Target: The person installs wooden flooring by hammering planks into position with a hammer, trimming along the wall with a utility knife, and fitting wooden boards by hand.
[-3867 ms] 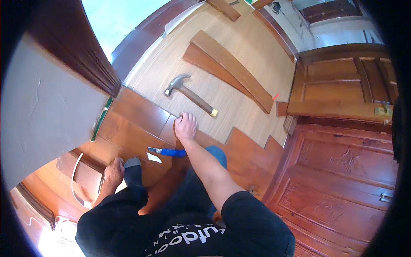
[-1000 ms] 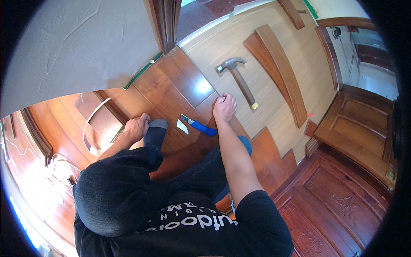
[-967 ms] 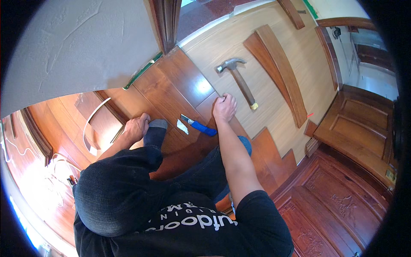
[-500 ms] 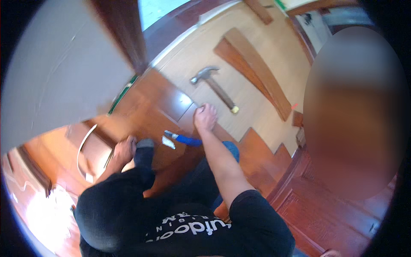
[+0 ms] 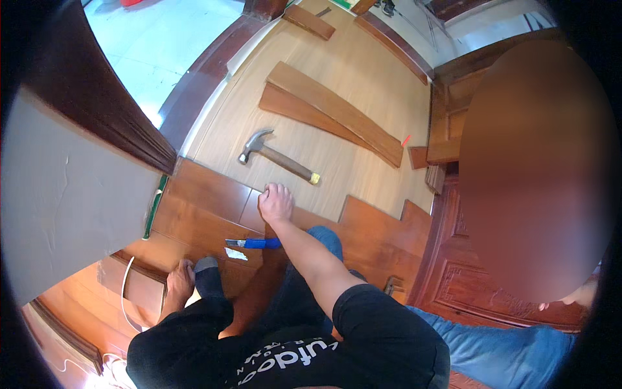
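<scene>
My right hand (image 5: 276, 205) rests at the exposed edge of the laid wooden flooring (image 5: 207, 188), fingers curled over the board edge. Just beyond it, a claw hammer (image 5: 285, 163) lies on the pale underlayer (image 5: 227, 123). Below my wrist are a blue utility knife (image 5: 259, 243), partly under my arm, and a white scrap (image 5: 236, 253). My left hand (image 5: 180, 282) is down beside my socked foot (image 5: 207, 275), its fingers curled and partly hidden; what they hold, if anything, is unclear.
Loose planks (image 5: 330, 113) lie beyond the hammer. A white cable (image 5: 126, 292) runs left of my hand. A dark door frame (image 5: 103, 110) and grey wall (image 5: 71, 194) border the left. At lower right another person's jeans-clad leg (image 5: 492, 350) and hand (image 5: 573, 292) show, partly behind a blurred patch.
The view has swung, showing more of the doorway. The other person's leg and hand have come into view at right. Both my hands remain in place on the floor and by my foot.
</scene>
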A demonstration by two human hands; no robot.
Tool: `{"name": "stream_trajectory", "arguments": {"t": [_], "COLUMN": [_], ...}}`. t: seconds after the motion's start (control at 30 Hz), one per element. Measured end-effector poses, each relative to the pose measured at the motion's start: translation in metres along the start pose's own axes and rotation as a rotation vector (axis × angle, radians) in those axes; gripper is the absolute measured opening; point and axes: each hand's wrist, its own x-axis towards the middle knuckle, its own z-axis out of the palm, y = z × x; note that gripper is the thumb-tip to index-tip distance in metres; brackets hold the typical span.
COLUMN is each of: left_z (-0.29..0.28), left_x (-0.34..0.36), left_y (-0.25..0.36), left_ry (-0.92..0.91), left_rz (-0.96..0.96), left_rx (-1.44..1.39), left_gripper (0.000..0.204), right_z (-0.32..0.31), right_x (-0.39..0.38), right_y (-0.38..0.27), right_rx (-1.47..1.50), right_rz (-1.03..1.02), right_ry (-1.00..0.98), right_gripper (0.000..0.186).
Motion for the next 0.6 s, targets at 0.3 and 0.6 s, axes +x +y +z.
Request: {"name": "stream_trajectory", "arguments": {"t": [0.3, 0.6], "left_z": [0.021, 0.033], "left_x": [0.001, -0.011], "left_y": [-0.022, -0.063], "left_ry": [0.056, 0.035], "left_rz": [0.183, 0.120], "left_rx": [-0.144, -0.206], "left_gripper": [0.029, 0.041], "right_z": [-0.003, -0.012], "right_x": [-0.007, 0.006], "right_y": [0.001, -0.034], "right_rx": [0.051, -0.049], "right_rz": [0.039, 0.253], "right_ry": [-0.061, -0.510], "right_gripper": [0.023, 0.033]}}
